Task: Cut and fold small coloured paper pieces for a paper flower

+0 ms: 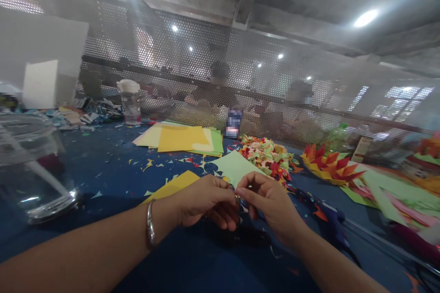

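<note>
My left hand (pixel 215 201), with a silver bangle (pixel 150 224) on its wrist, is closed with its fingers curled in. My right hand (pixel 266 197) pinches thumb against forefinger, its tip meeting the left fingers. Whatever is between them is too small or hidden to name. Just beyond the hands lies a pale green paper sheet (pixel 237 167). A yellow sheet (pixel 177 186) is partly covered by my left hand. Below the hands a dark object (pixel 252 236) rests on the blue table, its kind unclear.
Stacked coloured paper (pixel 182 138), a phone (pixel 234 122) and a heap of cut paper pieces (pixel 270 153) stand behind. A blue glue gun (pixel 325 215) and orange paper petals (pixel 332 165) lie right. A glass jar (pixel 30 169) stands left, a lidded cup (pixel 129 103) farther back. Perforated mesh (pixel 185 64) closes the far side.
</note>
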A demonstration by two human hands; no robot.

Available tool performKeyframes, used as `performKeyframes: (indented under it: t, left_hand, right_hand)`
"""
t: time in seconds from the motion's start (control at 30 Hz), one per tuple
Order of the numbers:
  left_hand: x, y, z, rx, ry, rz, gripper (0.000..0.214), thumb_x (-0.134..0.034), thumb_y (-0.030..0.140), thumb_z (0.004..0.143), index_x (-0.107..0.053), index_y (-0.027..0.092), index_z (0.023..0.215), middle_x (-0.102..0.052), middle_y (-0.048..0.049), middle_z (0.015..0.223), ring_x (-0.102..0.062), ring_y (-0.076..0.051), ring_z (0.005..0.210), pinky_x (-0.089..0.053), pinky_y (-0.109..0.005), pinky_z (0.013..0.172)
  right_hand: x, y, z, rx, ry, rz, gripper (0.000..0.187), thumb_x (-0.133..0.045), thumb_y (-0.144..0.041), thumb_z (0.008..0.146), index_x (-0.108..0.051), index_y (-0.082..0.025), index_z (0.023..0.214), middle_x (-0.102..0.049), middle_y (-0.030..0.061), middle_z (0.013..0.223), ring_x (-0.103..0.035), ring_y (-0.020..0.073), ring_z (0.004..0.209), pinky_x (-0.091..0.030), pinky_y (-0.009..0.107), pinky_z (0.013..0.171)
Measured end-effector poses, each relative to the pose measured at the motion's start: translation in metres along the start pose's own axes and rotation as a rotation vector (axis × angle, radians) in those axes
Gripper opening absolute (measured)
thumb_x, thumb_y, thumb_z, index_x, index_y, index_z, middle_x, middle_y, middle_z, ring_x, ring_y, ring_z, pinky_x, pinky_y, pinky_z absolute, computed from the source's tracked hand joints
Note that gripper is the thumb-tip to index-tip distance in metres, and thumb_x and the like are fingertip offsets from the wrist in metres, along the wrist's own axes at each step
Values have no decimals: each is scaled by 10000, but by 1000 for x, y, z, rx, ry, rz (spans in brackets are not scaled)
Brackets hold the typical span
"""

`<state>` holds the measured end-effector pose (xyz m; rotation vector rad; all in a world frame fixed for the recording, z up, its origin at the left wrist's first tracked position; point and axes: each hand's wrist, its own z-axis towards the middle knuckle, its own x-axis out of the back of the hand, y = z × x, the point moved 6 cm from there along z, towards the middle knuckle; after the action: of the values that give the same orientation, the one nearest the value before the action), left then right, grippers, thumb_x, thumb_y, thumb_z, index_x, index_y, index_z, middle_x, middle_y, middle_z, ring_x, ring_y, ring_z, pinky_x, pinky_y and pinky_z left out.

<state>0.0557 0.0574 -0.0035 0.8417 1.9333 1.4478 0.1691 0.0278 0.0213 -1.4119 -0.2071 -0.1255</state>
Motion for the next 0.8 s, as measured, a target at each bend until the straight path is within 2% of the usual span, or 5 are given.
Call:
performKeyframes:
  t: [0.17, 0.27, 0.57, 0.8]
  left_hand:
    - [-4, 5, -5, -58, -21, 33, 212, -642, 331, 685, -658, 131, 754, -681, -47, 666, -643, -142, 535, -459, -235, 499]
    - [-4, 6, -6, -91, 8, 98, 221, -687, 333, 659, -644, 136, 752, -680, -36, 685, -640, -136, 537, -465, -240, 511]
    - [0, 8, -6, -148, 37, 200, 205, -626, 341, 719, -651, 158, 808, -685, -34, 743, -663, -147, 590, -482, -239, 526]
    - [3, 7, -6, -171, 65, 184, 148, -641, 307, 680, -630, 162, 713, -677, -18, 712, -668, -161, 597, -482, -259, 535]
  right_hand:
    - [1, 2, 0, -9, 19, 51, 245, -670, -374, 774, -532, -175, 810, -514, -69, 561, -415, 41, 392, -315, 158, 377]
    - [1, 1, 0, 3, 36, 78, 258, -697, -361, 752, -524, -177, 806, -509, -76, 566, -408, 39, 394, -319, 158, 379]
    - [3, 0, 1, 29, 53, 57, 257, -692, -356, 751, -518, -189, 840, -523, -70, 657, -434, 24, 367, -327, 162, 364]
    - [3, 1, 1, 31, 44, 52, 235, -697, -327, 745, -528, -196, 843, -523, -72, 647, -438, 30, 370, -333, 168, 363]
